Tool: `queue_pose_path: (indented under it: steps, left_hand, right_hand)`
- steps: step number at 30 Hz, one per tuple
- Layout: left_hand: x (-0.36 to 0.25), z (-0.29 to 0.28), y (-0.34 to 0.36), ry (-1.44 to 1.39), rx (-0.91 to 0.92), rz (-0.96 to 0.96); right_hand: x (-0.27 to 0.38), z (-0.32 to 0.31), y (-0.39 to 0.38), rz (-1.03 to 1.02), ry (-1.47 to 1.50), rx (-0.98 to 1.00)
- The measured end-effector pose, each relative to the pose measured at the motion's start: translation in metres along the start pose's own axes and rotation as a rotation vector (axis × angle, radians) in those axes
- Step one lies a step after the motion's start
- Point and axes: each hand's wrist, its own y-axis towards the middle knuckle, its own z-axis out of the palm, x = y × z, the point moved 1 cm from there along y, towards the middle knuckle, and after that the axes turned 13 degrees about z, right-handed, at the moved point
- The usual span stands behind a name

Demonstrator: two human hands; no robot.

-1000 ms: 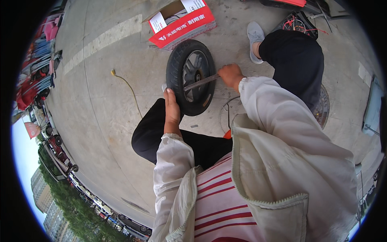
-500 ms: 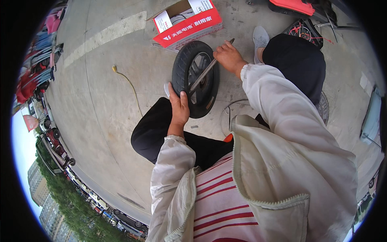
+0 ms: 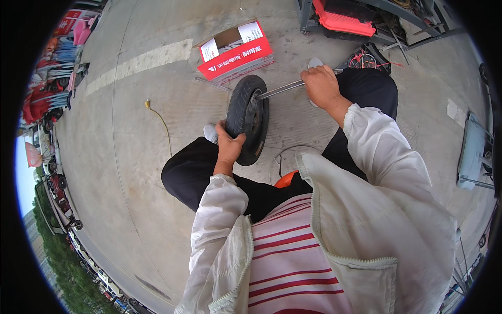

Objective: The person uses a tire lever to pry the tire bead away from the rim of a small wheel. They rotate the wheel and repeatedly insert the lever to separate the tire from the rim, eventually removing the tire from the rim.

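A small black tyre on its wheel (image 3: 240, 111) stands between my bent legs. My left hand (image 3: 230, 144) grips the lower left of its tread, thumb and fingers curved over the rubber. My right hand (image 3: 324, 89) is closed round a long metal bar (image 3: 282, 90), held out to the right of the wheel. The bar's far end meets the wheel near the upper rim, and its other end sticks out past my fist. Much of the hub and rim is hidden by the tyre's edge.
A red and white carton (image 3: 235, 63) sits beyond the wheel. A yellow cord (image 3: 163, 121) lies left. At upper right are a red case (image 3: 345, 23) on a metal frame and a black tray (image 3: 366, 58) with wires. Parked vehicles (image 3: 57, 191) line the left.
My right hand has risen and swung right, levering the bar flatter and further outward from the wheel. The tyre has turned more edge-on and appears lower in view, with my left hand still on it.
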Motion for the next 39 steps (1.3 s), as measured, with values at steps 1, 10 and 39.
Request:
queue_pose_path:
  steps: [1, 10, 39]
  left_hand:
    - [0.007, 0.009, -0.004, -0.009, -0.072, 0.02]
    - [-0.009, 0.001, -0.025, 0.338, -0.002, 0.057]
    - [0.157, -0.137, -0.438, 0.97, -0.804, -1.508]
  right_hand:
    - [-0.003, -0.007, -0.011, -0.011, 0.022, -0.034]
    - [0.031, -0.055, -0.071, 0.12, 0.245, -0.047]
    - [0.119, 0.016, -0.1, 0.079, 0.597, 0.426]
